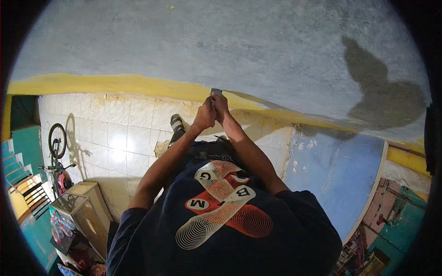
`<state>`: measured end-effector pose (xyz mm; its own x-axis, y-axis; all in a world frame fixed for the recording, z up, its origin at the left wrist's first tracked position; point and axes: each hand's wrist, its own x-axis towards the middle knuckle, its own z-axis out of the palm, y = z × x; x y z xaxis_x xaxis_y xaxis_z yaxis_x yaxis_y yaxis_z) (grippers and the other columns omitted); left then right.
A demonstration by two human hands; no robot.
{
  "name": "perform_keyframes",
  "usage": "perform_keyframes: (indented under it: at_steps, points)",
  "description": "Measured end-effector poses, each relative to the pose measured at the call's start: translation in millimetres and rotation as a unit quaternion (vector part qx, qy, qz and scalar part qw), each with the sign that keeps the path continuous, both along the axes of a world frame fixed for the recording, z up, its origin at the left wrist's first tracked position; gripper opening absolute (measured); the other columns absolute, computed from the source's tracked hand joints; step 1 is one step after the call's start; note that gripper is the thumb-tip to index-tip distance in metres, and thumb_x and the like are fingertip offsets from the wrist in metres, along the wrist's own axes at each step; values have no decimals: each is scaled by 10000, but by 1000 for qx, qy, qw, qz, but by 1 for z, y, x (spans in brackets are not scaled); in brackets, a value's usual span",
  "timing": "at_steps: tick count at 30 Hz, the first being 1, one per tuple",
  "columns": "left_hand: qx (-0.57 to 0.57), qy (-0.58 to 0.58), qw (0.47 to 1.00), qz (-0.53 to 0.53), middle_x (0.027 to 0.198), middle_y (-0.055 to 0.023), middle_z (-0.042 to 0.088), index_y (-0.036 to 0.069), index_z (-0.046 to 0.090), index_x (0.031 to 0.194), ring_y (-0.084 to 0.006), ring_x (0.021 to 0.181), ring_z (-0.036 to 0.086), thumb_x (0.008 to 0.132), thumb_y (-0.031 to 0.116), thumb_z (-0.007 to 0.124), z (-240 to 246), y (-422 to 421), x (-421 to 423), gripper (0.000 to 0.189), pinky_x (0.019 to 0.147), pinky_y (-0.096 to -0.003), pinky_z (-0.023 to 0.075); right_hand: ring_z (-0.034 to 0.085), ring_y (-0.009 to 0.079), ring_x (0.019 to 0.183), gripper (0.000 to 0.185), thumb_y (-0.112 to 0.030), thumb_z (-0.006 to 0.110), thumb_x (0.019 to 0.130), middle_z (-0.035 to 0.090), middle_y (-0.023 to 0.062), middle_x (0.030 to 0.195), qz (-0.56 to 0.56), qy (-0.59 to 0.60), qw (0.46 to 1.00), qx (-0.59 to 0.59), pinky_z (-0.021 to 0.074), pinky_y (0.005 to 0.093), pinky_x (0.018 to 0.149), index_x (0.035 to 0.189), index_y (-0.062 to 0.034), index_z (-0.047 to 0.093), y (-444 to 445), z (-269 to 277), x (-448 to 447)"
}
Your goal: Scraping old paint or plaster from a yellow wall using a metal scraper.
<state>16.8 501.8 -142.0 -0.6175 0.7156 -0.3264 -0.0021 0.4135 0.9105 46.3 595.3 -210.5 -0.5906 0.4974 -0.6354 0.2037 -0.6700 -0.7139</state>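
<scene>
In front of me my left hand [206, 115] and my right hand [220, 103] are clasped close together around a small flat grey scraper-like tool [217, 91]. Only its squared end shows; the fingers hide the rest. That end is at the lower part of the wall [221, 45], by the border between grey coating and a strip of yellow paint [114, 84]. From here I cannot tell whether it touches the surface. Both arms reach forward from a dark printed T-shirt [221, 220].
Yellowish debris [115, 98] lies on the white tiled floor [117, 117] along the wall's foot. A broken tile patch [161, 147] is beside my sandalled foot [176, 122]. Left are a bicycle [57, 151], a cabinet [83, 214] and plastic bottles [60, 226]; right, a blue door-like panel [328, 172].
</scene>
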Motion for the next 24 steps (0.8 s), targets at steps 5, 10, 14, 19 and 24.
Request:
perform_keyframes:
  at_steps: [5, 10, 14, 19, 24]
  points:
    - [-38, 115, 993, 0, 881, -285, 574, -45, 390, 1177, -409, 752, 587, 862, 162, 375, -32, 2, 8, 377, 652, -434, 478, 488, 137, 584, 182, -207, 527, 849, 516, 31, 674, -46, -8, 998, 38, 384, 333, 483, 793, -34, 541, -3, -23, 1]
    - [-37, 123, 990, -60, 1068, -321, 492, -60, 380, 1191, -391, 1023, 498, 858, 145, 375, -33, 13, -6, 391, 805, -403, 438, 487, 153, 534, 182, -215, 546, 836, 520, 32, 636, -23, -6, 997, -72, 381, 359, 471, 851, -35, 567, 10, -37, -7]
    - [-3, 90, 996, 14, 1030, -307, 520, -62, 352, 1223, -391, 932, 550, 846, 110, 378, -15, -3, 6, 415, 758, -417, 455, 508, 153, 620, 188, -214, 539, 842, 525, 35, 709, -65, -21, 998, -8, 400, 342, 525, 901, -35, 538, -10, 4, -1]
    - [-16, 106, 994, 3, 808, -294, 568, -47, 338, 1220, -413, 717, 584, 870, 156, 369, -21, 1, 14, 405, 619, -440, 472, 486, 134, 623, 190, -231, 525, 856, 521, 24, 726, -41, 21, 999, -20, 402, 317, 536, 919, -52, 537, -1, -1, 6]
    - [8, 42, 999, -7, 649, -218, 587, -38, 318, 1239, -292, 501, 595, 880, 155, 380, 2, 0, 9, 412, 485, -368, 473, 474, 122, 604, 180, -235, 537, 850, 509, 7, 697, -35, -14, 999, -38, 389, 306, 517, 881, -58, 551, -3, 27, 12]
